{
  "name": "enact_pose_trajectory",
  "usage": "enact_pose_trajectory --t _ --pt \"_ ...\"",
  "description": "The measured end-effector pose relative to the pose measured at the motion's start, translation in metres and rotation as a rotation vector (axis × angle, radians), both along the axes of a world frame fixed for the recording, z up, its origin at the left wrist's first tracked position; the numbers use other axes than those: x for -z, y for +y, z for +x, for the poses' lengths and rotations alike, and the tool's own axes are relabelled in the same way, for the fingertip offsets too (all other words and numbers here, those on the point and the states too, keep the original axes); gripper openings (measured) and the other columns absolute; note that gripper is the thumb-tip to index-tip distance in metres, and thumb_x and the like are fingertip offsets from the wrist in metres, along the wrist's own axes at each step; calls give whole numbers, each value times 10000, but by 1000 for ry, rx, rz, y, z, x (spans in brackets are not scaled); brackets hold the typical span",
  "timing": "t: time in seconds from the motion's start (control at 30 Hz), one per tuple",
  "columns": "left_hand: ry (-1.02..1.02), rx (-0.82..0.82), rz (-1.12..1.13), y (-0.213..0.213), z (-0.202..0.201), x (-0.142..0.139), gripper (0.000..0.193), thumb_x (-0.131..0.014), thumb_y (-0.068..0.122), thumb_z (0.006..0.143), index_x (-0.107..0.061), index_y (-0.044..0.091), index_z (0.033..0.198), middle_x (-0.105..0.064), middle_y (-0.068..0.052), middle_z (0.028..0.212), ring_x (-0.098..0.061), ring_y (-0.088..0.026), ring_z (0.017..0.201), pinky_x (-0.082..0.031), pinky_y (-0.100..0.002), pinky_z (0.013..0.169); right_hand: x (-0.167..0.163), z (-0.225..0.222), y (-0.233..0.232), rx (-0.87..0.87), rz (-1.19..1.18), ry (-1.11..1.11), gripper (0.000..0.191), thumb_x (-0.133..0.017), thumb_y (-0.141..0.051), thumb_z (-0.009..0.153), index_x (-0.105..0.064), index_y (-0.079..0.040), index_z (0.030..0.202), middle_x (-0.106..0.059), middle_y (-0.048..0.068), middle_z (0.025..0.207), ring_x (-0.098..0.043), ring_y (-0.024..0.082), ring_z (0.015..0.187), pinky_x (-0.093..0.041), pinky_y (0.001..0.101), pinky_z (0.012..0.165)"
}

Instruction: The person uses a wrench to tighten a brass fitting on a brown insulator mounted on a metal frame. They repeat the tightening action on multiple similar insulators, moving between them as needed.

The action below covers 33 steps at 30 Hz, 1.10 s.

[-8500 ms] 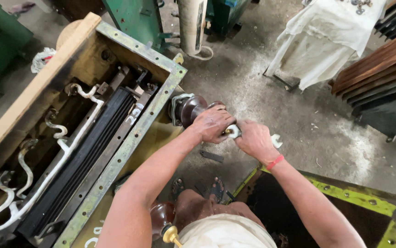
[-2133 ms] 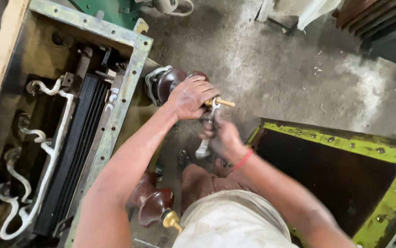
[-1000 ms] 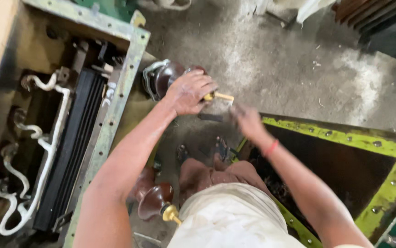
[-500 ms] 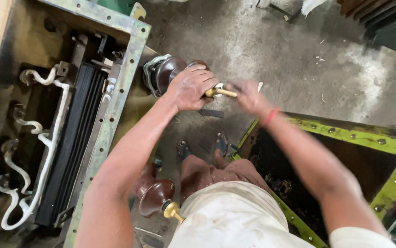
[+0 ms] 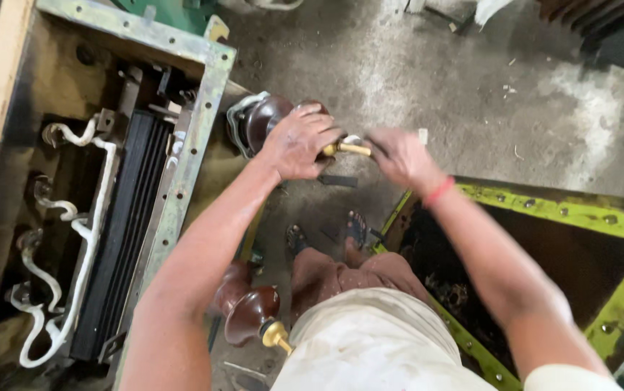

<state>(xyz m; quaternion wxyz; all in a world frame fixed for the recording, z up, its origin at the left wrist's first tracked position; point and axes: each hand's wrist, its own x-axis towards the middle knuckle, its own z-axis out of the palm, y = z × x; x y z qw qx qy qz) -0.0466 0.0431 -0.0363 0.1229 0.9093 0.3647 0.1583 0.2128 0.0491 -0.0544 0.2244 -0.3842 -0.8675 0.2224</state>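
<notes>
left hand point(image 5: 299, 143) clasped over brown bushing point(image 5: 265, 119) on tank's point(image 5: 182, 181) right wall. right hand point(image 5: 399, 156) fingers pinched on brass stud point(image 5: 344, 149) fitting. bushing mounted; fitting apparently unfinished.

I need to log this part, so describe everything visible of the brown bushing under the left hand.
The brown bushing is a glossy, ribbed insulator, ceramic by its look, mounted on the side wall of the open metal tank. A pale metal clamp rings its base. It projects sideways toward the floor, ending in a brass stud. The left hand covers its outer end; the right hand grips at the stud's tip.
</notes>
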Motion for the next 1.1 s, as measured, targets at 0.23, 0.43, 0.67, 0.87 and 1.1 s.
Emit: enact_pose_trajectory --t 0.23,0.43,0.67,0.87,1.1 --pt "78 143 -49 20 -8 -10 481 -796 297 762 -691 78 1177 -717 -118 1111 -654 -309 1139 -401 -464 1132 -14 -11 85 -517 262 -385 319 -626 -402 986 -585 -126 831 -569 46 730 -596 229 794 -398 402 799" --pt "7 112 -42 26 -14 8 476 -784 261 726 -700 131 1176 -732 -67 1137 -672 -263 1147 -398 -476 1161 -20 -35 22 -49 -607 216 208 -591 -331 1005 -664 -136 1016 -647 25 772 -582 204 642 -450 344 575" --pt "100 119 -50 24 -6 8 555 -809 262 691 -702 125 1218 -713 -86 1151 -661 -273 1127 -400 -475 1146 42 -102 -111 624 -1755 1623 338 -487 -399 1113 -419 -70 1073 -447 35 739 -379 157 577 -379 328 530" --pt "-7 113 -18 18 -8 -6 470 -809 262 758 -703 121 1194 -720 -68 1117 -668 -266 1114 -424 -457 1114 14 -8 -42 255 166 304 388 -518 -359 1183 -618 9 1114 -672 180 1017 -662 236 887 -538 386 699" --pt "-5 145 29 22 -15 -13 454 -804 314 691 -702 104 1080 -713 -103 987 -660 -309 1061 -437 -459 1055 -2 -17 79 -501 200 -388 408 -605 -442 990 -585 -74 814 -572 96 678 -597 284 654 -469 439 719"
